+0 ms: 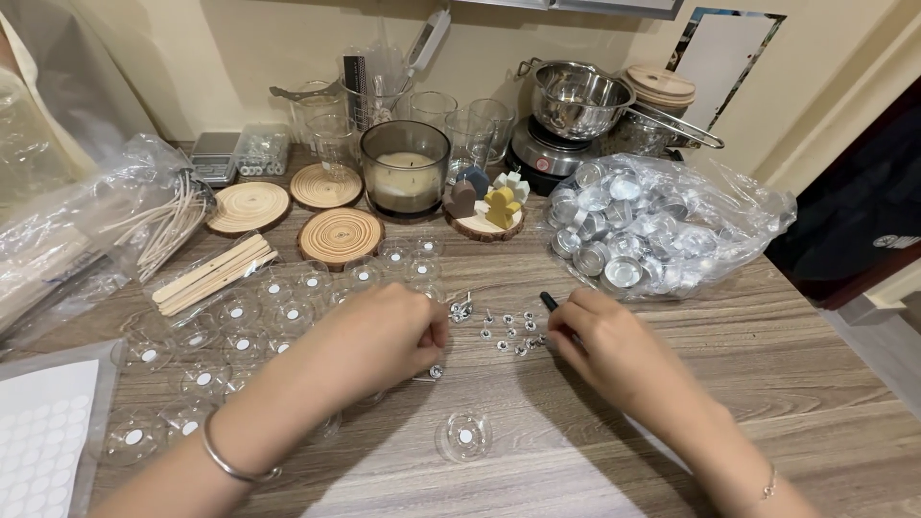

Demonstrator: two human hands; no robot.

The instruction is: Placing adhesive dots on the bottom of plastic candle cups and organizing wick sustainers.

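Metal wick tab [436, 370] in left-hand [389, 336] pinch grip.

Open surface [767, 384] lies near right and front centre, apart from one clear cup [464, 436]. Left: clear cups [240, 331], sticker sheet [43, 436], wooden sticks [213, 273]. Behind: wood discs [339, 236], candle jar [405, 171], bag of metal cups [652, 230]. Metal tabs [508, 331] lie between the hands.

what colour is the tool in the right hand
Black, a thin tool poking out above the right hand; seen in the head view.
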